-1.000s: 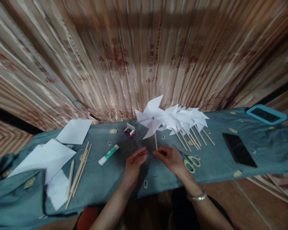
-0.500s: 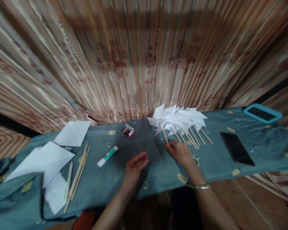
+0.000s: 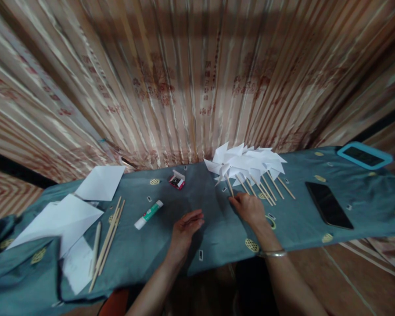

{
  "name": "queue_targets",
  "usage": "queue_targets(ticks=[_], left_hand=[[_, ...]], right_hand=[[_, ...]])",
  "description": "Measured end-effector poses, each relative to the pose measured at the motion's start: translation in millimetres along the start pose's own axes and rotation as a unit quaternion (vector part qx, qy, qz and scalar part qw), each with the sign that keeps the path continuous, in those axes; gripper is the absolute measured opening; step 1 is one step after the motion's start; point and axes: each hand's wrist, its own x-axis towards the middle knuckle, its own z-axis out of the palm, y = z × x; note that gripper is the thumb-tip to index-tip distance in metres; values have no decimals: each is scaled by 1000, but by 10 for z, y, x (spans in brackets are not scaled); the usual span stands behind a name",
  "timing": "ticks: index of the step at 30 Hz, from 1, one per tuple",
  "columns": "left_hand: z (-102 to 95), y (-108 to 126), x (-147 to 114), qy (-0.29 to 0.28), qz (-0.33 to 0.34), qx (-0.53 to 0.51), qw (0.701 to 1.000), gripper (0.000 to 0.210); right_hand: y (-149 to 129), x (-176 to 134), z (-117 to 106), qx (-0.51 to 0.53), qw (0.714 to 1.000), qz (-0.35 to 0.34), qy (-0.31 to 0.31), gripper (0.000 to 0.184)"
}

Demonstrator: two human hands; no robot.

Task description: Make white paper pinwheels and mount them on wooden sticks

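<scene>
My right hand (image 3: 248, 208) pinches the lower end of a wooden stick that carries a white paper pinwheel (image 3: 221, 164). This pinwheel lies at the left end of a row of several paper pinwheels (image 3: 266, 160), overlapping them, with their sticks pointing toward me. My left hand (image 3: 186, 228) hovers over the cloth with its fingers extended, holding nothing. Left of it lies a green and white glue stick (image 3: 149, 214). A small open red box (image 3: 177, 180) with dark little pieces inside stands farther back.
White paper sheets (image 3: 66, 215), several wooden sticks (image 3: 108, 243) and a pale pen-like stick (image 3: 95, 248) lie at the left. A black phone (image 3: 329, 205), a blue-framed tablet (image 3: 364, 156) and a partly hidden green tape roll (image 3: 270, 222) are on the right. A curtain (image 3: 197, 87) hangs behind.
The view has shifted slightly. My right hand keeps its hold on the pinwheel's stick, and the pinwheel stays almost in place. My left hand has hardly moved.
</scene>
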Motion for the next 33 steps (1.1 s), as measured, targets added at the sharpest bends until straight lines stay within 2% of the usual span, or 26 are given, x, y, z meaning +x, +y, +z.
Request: queue_targets(ticks=[12, 19, 25, 28, 30, 33], left_hand=[[-72, -8, -18, 1, 10, -10, 1000, 37], [-112, -146, -97, -30, 2, -30, 999, 37], [-132, -208, -160, -64, 8, -3, 998, 37], [-176, -174, -219, -79, 4, -4, 997, 41], [-214, -161, -260, -84, 2, -4, 996, 47], [-267, -170, -318, -95, -2, 9, 995, 51]], right_hand=[[6, -61, -25, 11, 999, 21, 33, 36], [-129, -199, 65, 36, 991, -54, 119, 28], [-382, -258, 228, 123, 977, -118, 128, 29], [-554, -349, 114, 240, 952, -126, 140, 31], [-728, -501, -99, 342, 921, -139, 125, 31], [-1014, -895, -523, 482, 844, -235, 7, 23]])
